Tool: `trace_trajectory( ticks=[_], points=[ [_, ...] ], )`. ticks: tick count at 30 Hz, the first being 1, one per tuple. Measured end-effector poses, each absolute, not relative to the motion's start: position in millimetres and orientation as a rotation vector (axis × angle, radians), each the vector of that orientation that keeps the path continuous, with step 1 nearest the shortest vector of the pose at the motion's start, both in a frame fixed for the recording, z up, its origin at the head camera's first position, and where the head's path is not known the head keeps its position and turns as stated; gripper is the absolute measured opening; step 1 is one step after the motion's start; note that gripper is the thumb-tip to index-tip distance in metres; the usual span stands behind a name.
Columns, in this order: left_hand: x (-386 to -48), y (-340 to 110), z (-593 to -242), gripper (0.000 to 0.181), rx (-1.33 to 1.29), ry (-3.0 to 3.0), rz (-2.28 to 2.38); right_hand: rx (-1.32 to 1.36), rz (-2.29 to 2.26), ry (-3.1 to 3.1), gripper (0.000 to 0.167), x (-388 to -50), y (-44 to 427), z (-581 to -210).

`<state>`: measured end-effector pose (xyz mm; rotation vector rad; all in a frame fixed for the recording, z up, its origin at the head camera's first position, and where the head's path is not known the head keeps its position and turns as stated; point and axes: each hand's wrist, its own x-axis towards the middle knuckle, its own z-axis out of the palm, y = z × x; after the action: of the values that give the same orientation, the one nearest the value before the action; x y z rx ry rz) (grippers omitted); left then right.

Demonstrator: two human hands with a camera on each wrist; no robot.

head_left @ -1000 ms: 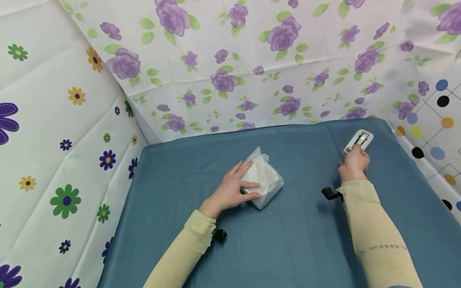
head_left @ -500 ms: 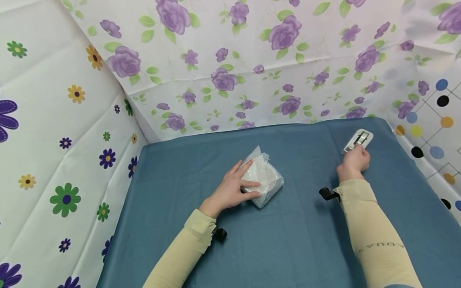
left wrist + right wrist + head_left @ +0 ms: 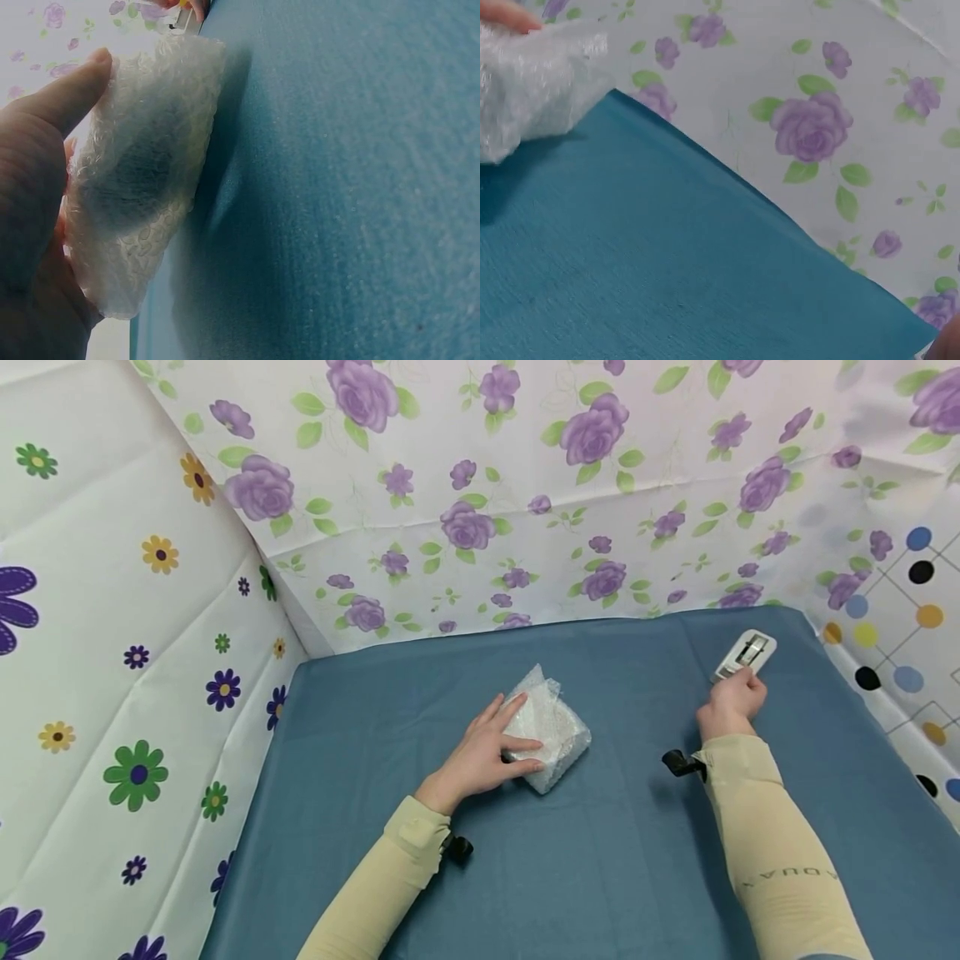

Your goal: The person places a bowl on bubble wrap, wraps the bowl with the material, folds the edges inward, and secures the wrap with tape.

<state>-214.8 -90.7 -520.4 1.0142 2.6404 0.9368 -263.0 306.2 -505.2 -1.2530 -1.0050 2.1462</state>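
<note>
A small package in clear bubble wrap (image 3: pixel 558 739) lies at the middle of the table; something dark shows through the wrap in the left wrist view. My left hand (image 3: pixel 480 756) rests over its left part, fingers spread and fairly straight, thumb towards the near side. On the far right lies a white, flat, rounded device (image 3: pixel 753 650) with a clear window and dark strips inside. My right hand (image 3: pixel 731 702) has its fingers curled at the device's near end, and covers that end. In the right wrist view only a bit of the right hand shows at the lower right corner.
A blue cloth (image 3: pixel 570 860) covers the table. White sheets with purple flowers (image 3: pixel 465 527) hang behind; other patterned sheets stand at the left (image 3: pixel 138 693) and right (image 3: pixel 900 635). Each sleeve carries a black wrist camera, such as the right camera (image 3: pixel 681 763).
My right hand has drawn back slightly, towards me and to the left, and more of the white device shows. The left hand and the bubble-wrapped package stay in place.
</note>
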Motion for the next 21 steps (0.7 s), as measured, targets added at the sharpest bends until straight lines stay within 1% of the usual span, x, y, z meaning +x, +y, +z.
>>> trace_trajectory(
  ticks=[6, 8, 12, 13, 21],
  points=[
    [-213.9, -92.7, -519.2, 0.045, 1.016, 2.645, 0.937, -1.263, 2.259, -1.080, 0.048, -259.5, 308.7, -502.3],
    [-213.7, -92.4, -518.9, 0.046, 1.015, 2.643, 0.934, -1.271, 2.260, -1.105, 0.043, -257.7, 308.7, -502.2],
    [-213.7, -90.9, -519.4, 0.046, 1.023, 2.642, 0.921, -1.250, 2.174, -1.204, 0.020, -254.7, 307.1, -503.8],
    [-213.7, -90.6, -519.6, 0.046, 1.025, 2.642, 0.922, -1.236, 2.154, -1.224, 0.016, -254.0, 306.4, -504.4],
    [-213.0, -89.8, -520.1, 0.045, 1.019, 2.641, 0.937, -1.145, 2.097, -1.214, 0.022, -248.7, 304.6, -511.6]
  ],
)
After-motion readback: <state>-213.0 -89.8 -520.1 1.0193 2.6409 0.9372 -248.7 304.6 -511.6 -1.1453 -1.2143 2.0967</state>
